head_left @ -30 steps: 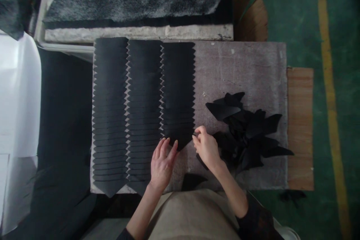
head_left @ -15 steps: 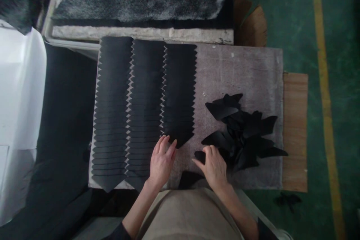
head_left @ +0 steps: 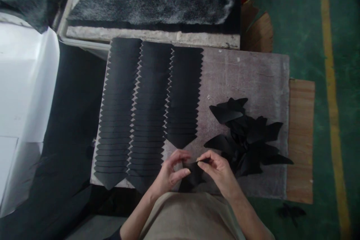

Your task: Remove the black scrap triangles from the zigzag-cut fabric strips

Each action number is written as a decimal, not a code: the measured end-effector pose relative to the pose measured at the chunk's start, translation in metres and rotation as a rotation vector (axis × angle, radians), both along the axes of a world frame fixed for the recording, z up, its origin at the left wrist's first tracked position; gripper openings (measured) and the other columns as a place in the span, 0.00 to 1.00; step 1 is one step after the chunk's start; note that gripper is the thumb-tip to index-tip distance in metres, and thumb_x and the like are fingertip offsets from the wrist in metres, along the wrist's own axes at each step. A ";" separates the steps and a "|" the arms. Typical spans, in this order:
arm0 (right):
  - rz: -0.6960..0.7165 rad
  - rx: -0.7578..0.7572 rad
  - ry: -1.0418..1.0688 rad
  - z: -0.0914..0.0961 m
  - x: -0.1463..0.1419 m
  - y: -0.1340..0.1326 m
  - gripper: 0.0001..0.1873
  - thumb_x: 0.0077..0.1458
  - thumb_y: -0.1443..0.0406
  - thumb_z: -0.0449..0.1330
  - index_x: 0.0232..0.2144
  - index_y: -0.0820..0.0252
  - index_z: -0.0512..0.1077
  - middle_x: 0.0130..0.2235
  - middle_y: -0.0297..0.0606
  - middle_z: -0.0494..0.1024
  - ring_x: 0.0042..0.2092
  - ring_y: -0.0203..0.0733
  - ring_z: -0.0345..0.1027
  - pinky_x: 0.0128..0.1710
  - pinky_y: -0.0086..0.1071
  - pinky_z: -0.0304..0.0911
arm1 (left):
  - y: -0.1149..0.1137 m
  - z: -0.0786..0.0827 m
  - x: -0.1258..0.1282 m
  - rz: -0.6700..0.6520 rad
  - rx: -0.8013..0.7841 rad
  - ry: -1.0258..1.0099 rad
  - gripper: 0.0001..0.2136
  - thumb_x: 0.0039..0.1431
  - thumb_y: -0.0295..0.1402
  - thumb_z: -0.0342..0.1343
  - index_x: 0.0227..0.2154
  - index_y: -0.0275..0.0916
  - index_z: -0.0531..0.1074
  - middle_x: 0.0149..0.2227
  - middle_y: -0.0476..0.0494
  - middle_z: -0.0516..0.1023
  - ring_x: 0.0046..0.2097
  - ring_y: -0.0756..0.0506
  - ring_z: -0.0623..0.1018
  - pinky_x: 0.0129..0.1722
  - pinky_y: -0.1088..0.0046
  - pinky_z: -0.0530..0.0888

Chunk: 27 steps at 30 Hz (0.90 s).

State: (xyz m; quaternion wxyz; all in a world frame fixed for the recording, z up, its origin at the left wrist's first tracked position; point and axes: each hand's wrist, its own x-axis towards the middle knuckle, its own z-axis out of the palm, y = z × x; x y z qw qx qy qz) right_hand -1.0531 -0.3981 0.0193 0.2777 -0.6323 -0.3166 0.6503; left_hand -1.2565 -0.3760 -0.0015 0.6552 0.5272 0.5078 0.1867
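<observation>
My right hand (head_left: 218, 168) pinches the upper edge of a small black fabric piece (head_left: 194, 170) between thumb and fingers. My left hand (head_left: 173, 170) is at the piece's left end, its thumb and fingers parted around that end without a visible grip. Just above the hands, the pointed end of a row of overlapped black pieces (head_left: 184, 93) lies on the board (head_left: 225, 71). Two more such rows, a middle row (head_left: 152, 93) and a left row (head_left: 120, 93), run alongside with zigzag edges. Right of my hands is a loose heap of black pieces (head_left: 247, 138).
Behind the board stands a pale-edged tray (head_left: 157, 33) with dark, mottled material. White sheeting (head_left: 25, 82) and dark cloth (head_left: 73, 101) are at the left. A wooden plank (head_left: 302, 138) juts out at the right, above a green floor (head_left: 298, 15) with a yellow line.
My right hand has drawn a black piece away from the heap's near side. My left hand has left the third row's end and moved right to the piece. The view has shifted slightly.
</observation>
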 end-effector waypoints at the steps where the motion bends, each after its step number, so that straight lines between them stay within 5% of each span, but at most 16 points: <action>1: -0.028 0.004 -0.009 -0.005 -0.002 0.002 0.13 0.50 0.52 0.60 0.31 0.55 0.72 0.30 0.30 0.76 0.32 0.33 0.69 0.33 0.26 0.65 | 0.000 -0.001 -0.002 0.060 -0.107 -0.001 0.16 0.52 0.45 0.61 0.36 0.38 0.74 0.36 0.41 0.79 0.38 0.44 0.79 0.37 0.70 0.77; 4: -0.041 0.038 -0.126 -0.026 -0.011 0.006 0.14 0.51 0.52 0.59 0.31 0.55 0.72 0.29 0.31 0.75 0.31 0.33 0.69 0.33 0.27 0.65 | 0.003 -0.007 -0.012 0.203 -0.286 0.108 0.13 0.50 0.43 0.63 0.27 0.37 0.71 0.19 0.52 0.73 0.20 0.52 0.71 0.20 0.77 0.68; 13: 0.089 0.143 -0.347 -0.055 -0.042 0.021 0.15 0.57 0.51 0.52 0.31 0.54 0.68 0.23 0.29 0.73 0.27 0.32 0.70 0.30 0.25 0.61 | 0.024 -0.012 -0.026 0.364 0.001 0.540 0.12 0.52 0.45 0.60 0.31 0.41 0.73 0.18 0.53 0.74 0.21 0.51 0.72 0.21 0.78 0.67; 27: 0.136 0.110 -0.523 -0.064 -0.039 0.032 0.18 0.58 0.49 0.48 0.30 0.54 0.67 0.23 0.31 0.74 0.24 0.32 0.69 0.26 0.24 0.57 | 0.035 -0.022 -0.029 0.250 0.199 0.780 0.15 0.58 0.49 0.52 0.30 0.43 0.71 0.21 0.54 0.74 0.23 0.50 0.73 0.25 0.75 0.64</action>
